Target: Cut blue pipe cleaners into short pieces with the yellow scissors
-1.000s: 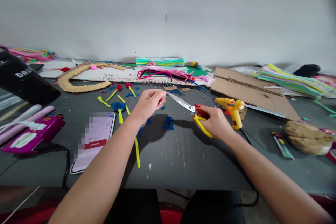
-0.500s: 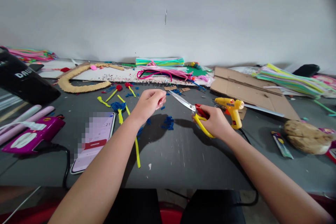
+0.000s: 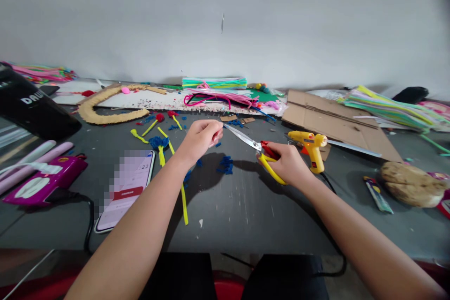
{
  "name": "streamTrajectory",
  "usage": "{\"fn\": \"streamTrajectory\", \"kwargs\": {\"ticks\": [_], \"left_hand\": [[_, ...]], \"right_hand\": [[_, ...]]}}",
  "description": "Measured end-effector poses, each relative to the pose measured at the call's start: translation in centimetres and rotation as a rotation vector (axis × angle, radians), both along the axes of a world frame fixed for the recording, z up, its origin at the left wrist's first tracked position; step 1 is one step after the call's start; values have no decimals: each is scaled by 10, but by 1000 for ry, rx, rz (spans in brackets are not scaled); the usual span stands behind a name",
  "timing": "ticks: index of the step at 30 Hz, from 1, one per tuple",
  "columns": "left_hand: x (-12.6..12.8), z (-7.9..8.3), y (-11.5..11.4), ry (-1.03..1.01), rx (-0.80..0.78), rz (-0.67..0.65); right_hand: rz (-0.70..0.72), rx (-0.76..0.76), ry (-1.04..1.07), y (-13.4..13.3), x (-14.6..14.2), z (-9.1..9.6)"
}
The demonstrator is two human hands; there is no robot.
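My right hand (image 3: 286, 161) grips the red and yellow handles of a pair of scissors (image 3: 244, 137). The metal blades point left, and their tips reach the fingers of my left hand (image 3: 204, 138). That left hand is closed in a pinch; whatever lies between its fingertips is too small or hidden to make out. On the table below are short blue snippets (image 3: 226, 165). Left of my left hand lie a blue fuzzy flower shape (image 3: 159, 142) and a long yellow strip (image 3: 184, 204), partly covered by my wrist.
A yellow glue gun (image 3: 312, 145) stands right of my right hand, its cord trailing to the table edge. Cardboard (image 3: 337, 124) lies behind it. To the left are a phone (image 3: 123, 197), a purple device (image 3: 45, 180) and a black bottle (image 3: 35, 103). Pipe cleaner bundles (image 3: 214, 83) line the wall.
The scissor blades have shifted slightly left, closer to my left fingertips, and look more closed. My left hand has hardly moved.
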State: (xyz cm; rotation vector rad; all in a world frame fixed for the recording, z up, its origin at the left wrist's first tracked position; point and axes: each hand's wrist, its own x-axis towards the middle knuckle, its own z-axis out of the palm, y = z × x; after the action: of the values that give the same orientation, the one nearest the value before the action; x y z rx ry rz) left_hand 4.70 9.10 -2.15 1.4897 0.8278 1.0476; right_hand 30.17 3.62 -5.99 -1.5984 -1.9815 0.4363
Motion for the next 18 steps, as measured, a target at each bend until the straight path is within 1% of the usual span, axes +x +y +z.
{"fn": "streamTrajectory", "kwargs": {"ticks": [4,11,18], "left_hand": [[0,0,0,-1,4,-1],[2,-1,0,-30,-28,33],[3,0,-1,-45,-43,58]], "right_hand": [[-6,2,9,0,1,0],[-24,-30,22,-1,-2,6],[-24,-30,24,0,0,5]]}}
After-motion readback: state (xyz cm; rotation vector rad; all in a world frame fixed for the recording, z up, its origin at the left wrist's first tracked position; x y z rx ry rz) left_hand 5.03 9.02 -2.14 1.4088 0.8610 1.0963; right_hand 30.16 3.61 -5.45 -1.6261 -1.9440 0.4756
